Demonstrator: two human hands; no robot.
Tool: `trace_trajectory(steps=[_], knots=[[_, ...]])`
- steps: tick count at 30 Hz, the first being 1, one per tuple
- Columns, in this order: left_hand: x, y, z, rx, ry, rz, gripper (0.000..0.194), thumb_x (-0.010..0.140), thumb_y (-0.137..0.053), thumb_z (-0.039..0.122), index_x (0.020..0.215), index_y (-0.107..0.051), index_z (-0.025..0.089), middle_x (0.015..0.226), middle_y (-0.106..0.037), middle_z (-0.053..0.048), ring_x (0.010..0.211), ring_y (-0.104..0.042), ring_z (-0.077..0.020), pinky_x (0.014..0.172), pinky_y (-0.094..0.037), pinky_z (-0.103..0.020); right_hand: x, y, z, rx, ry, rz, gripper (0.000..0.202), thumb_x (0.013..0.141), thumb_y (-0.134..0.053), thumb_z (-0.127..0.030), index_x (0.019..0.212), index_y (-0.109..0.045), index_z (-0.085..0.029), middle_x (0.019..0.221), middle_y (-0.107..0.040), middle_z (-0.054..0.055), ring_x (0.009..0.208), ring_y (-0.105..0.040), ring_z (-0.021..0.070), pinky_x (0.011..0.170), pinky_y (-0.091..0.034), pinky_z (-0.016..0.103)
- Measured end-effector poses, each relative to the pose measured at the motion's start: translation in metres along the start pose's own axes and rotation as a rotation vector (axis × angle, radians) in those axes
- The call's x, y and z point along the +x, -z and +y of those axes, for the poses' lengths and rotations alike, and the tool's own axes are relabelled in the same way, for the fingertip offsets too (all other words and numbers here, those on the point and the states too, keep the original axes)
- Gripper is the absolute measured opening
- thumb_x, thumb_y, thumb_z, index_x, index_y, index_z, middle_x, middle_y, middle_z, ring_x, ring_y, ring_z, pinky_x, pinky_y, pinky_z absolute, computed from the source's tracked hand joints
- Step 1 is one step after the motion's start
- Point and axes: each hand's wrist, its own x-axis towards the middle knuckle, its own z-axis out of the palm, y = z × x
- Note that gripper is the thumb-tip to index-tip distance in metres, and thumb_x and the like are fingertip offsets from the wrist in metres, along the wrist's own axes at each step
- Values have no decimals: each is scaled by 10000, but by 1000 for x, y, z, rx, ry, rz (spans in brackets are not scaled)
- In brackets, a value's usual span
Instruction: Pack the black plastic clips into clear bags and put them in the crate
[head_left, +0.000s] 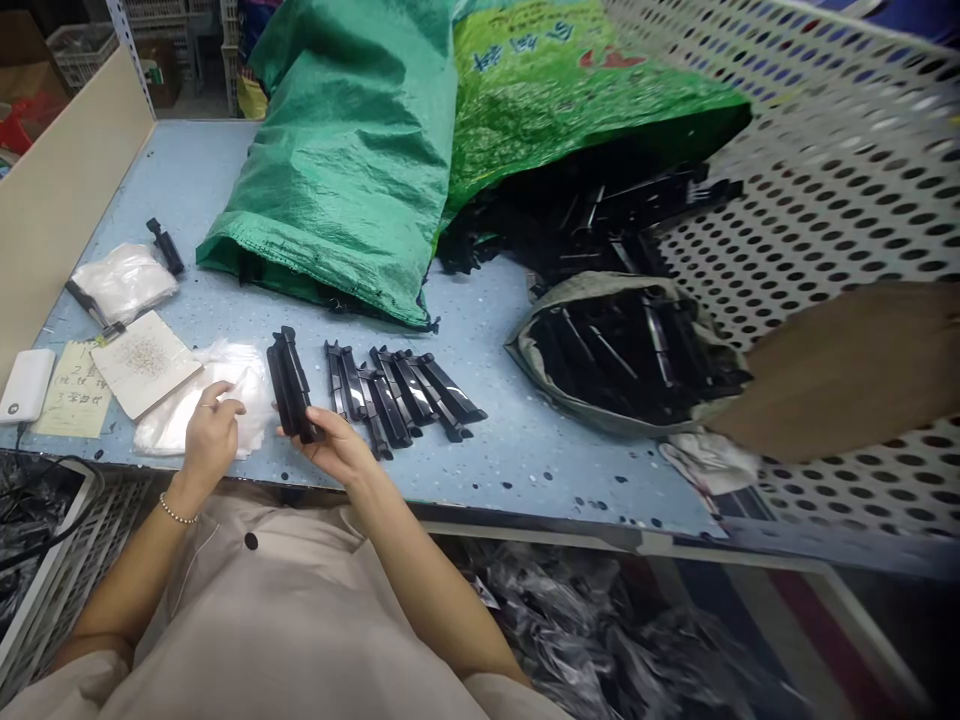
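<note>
My right hand [337,447] grips a small bundle of long black plastic parts [289,385], held upright just above the table's front. To its left, my left hand [212,430] is over a pile of clear plastic bags [169,425], its bent fingers closed at the film of the top one. Several more black plastic parts [397,395] lie side by side in a slanting row, right of the held bundle.
A green sack [345,170] and a printed sack [525,100] spilling black parts stand behind. A fabric sack [540,370] of parts is at right, by the perforated white wall [825,200]. A tile [142,365], handwritten note [75,395] and power bank [28,385] lie left.
</note>
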Motion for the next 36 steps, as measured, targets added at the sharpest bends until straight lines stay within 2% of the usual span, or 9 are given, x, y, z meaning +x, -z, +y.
trace_trajectory(steps=[5,12,16,20,23,26,28,32,36], knots=[[9,0,4,120,58,-143,401,846,-449,73,1128,-702,203,1190,-646,-79,1026,-658,-204,915,-535,-354,-19,1,-5,-71,148,109,336,749,-794,-372,1000,-694,-172,978,-747,66,868,-722,189,687,-552,247],[19,-23,17,16,-147,-173,468,939,-442,129,1377,-570,234,1352,-583,-114,1211,-610,-219,977,-557,-370,-85,15,2,-45,-161,-259,502,781,-774,-492,1081,-574,-142,889,-750,108,711,-729,170,557,-514,197],[6,-44,21,107,-428,-221,653,956,-390,68,1573,-276,244,1544,-420,-161,1405,-477,-260,1067,-527,-412,-84,22,15,29,-143,-166,469,823,-736,-488,1079,-516,-163,867,-746,95,723,-729,164,567,-521,192],[-24,-65,28,96,-690,-294,724,954,-415,47,1606,-167,240,1557,-421,-177,1426,-460,-272,1095,-514,-406,-67,23,10,-45,175,121,627,735,-828,-409,1212,-465,-227,745,-695,-31,637,-678,139,598,-532,232],[-38,-76,39,35,-779,-345,734,949,-404,26,1609,-148,221,1539,-448,-185,1423,-466,-261,1085,-524,-392,-63,19,3,-119,360,261,775,697,-854,-334,1345,-434,-268,688,-647,-86,607,-621,107,647,-527,239],[-37,-78,53,-48,-821,-438,739,958,-426,53,1612,-122,215,1511,-474,-194,1425,-462,-265,1076,-532,-404,-74,28,-3,-173,454,298,592,682,-845,-350,1206,-590,-243,819,-690,-24,735,-651,134,723,-543,272],[-33,-75,57,-106,-820,-525,747,962,-471,96,1610,-131,244,1474,-505,-186,1354,-540,-258,1039,-559,-394,-90,53,-9,-166,642,490,442,680,-834,-396,1032,-626,-228,844,-680,-9,722,-647,137,693,-549,276],[-23,-63,43,-153,-596,-535,677,966,-521,171,1571,-260,326,1429,-503,-156,877,-694,-143,894,-611,-361,-150,147,-27,-54,1194,1172,407,755,-727,-540,909,-507,-233,876,-639,-9,771,-668,142,721,-588,314],[-13,-52,18,-146,-328,-375,506,965,-545,258,1462,-453,294,1358,-520,-125,755,-634,-108,881,-592,-386,-221,235,-29,13,1127,1725,476,730,-711,-600,749,-412,-230,753,-540,-22,701,-613,156,728,-616,419]])
